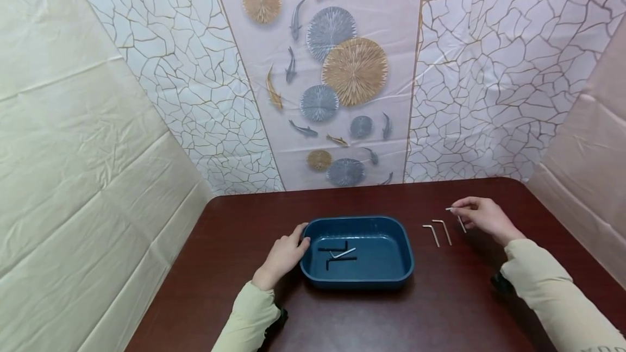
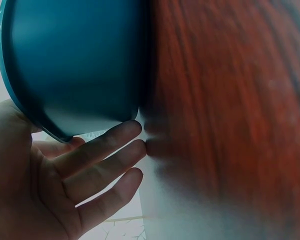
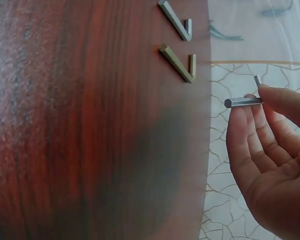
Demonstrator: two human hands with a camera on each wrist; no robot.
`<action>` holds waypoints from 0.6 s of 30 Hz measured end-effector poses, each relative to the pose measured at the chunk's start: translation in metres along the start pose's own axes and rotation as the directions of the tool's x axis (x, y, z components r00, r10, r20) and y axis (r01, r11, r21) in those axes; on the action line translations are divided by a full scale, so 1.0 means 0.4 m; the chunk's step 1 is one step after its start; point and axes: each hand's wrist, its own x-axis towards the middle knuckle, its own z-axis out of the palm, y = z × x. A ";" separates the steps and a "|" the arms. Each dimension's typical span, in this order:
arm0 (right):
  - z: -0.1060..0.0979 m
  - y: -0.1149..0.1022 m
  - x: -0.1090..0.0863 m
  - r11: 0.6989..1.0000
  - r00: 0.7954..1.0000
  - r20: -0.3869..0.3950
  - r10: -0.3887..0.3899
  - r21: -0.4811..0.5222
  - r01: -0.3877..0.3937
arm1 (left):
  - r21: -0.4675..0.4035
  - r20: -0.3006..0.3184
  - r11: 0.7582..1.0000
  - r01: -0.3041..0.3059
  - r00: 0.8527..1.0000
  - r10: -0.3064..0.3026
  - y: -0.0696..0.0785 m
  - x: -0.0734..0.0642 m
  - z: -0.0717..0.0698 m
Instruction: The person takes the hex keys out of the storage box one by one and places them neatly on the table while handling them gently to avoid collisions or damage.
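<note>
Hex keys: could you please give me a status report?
Right grip pinching silver hex key; left grip holding blue tray. Three hex keys inside, two hex keys on table. No obstruction visible.

The right grip [image 3: 275, 177] partly hides its hex key [image 3: 242, 102], and the left wrist view crops the tray [image 2: 75, 60].

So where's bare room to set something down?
Bare table lies in front of the tray, between the sleeves, and behind it, to the far edge. The tray's right half is free; three hex keys crowd its left. Two more keys crowd the right fingers.
</note>
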 end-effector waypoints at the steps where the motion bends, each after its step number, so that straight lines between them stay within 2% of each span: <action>1: 0.002 0.002 0.001 1.000 1.000 -0.002 0.004 -0.010 -0.004 | 0.000 0.000 1.000 0.001 1.000 -0.001 0.001 0.000 0.000; 12: 0.013 0.038 0.005 0.999 0.999 0.024 0.039 -0.001 -0.039 | 0.005 -0.008 1.000 -0.013 1.000 0.013 -0.005 0.001 0.005; 18: 0.023 0.060 0.021 0.998 1.000 0.008 0.030 -0.062 -0.029 | 0.004 -0.017 1.000 -0.026 1.000 0.026 -0.010 0.002 0.003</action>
